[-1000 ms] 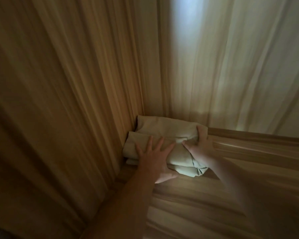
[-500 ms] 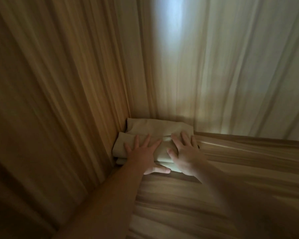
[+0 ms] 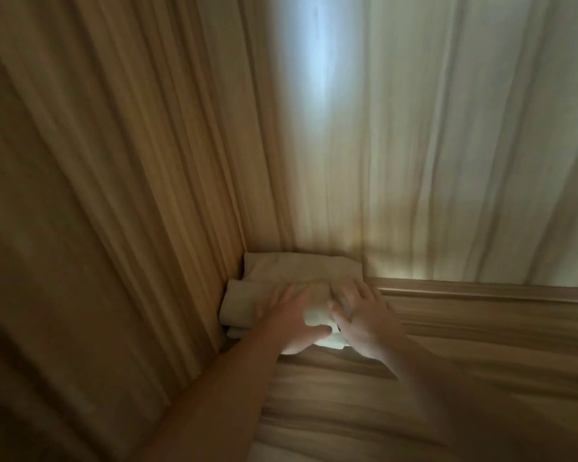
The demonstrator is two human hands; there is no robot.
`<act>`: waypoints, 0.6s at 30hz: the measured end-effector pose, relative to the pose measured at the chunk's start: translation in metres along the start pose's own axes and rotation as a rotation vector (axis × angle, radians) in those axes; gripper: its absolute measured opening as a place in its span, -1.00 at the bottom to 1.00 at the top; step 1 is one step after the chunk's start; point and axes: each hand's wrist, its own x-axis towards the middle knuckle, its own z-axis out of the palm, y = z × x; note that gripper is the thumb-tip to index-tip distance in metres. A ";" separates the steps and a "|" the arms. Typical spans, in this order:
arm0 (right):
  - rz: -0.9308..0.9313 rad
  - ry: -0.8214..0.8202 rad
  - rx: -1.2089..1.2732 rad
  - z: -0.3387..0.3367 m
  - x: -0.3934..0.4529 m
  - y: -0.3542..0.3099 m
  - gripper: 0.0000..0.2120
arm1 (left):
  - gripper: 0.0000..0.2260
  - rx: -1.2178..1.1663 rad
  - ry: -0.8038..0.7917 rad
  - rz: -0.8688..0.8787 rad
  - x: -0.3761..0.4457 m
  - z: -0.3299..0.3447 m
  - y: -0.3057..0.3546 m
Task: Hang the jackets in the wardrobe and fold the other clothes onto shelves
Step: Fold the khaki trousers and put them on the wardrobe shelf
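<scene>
A folded pale beige garment [image 3: 281,275] lies in the back left corner of a wooden wardrobe shelf [image 3: 447,378], tight against both walls. My left hand [image 3: 291,321] rests flat on its front left part, fingers spread and thumb along the front edge. My right hand [image 3: 364,318] lies flat on its front right part, fingers straight and pointing to the back. Between the two hands a brighter strip of the fabric shows. The image is blurred and dim.
The wardrobe's left side wall [image 3: 114,228] rises close beside the garment. The back panel [image 3: 414,145] stands right behind it, lit pale at the top. The shelf stretches to the right and toward me.
Both hands have drawn closer together on the garment's front part. The right hand slid from the right edge toward the middle. The garment stays in the corner.
</scene>
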 end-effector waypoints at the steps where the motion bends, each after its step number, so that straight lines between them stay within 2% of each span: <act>1: 0.008 0.027 -0.020 -0.011 -0.010 0.002 -0.42 | -0.28 -0.024 0.045 0.035 -0.005 -0.003 0.008; 4: 0.109 0.096 -0.090 -0.052 -0.048 0.013 -0.31 | -0.42 0.012 0.093 0.125 -0.023 -0.014 0.037; 6: 0.206 0.113 -0.150 -0.077 -0.081 0.019 -0.40 | -0.45 0.059 0.088 0.189 -0.038 -0.019 0.057; 11: 0.416 0.185 -0.207 -0.123 -0.188 0.015 -0.40 | -0.42 0.057 0.049 0.323 -0.091 -0.020 0.092; 18: 0.781 0.363 -0.257 -0.137 -0.376 -0.029 -0.39 | -0.43 0.111 -0.001 0.649 -0.206 -0.011 0.140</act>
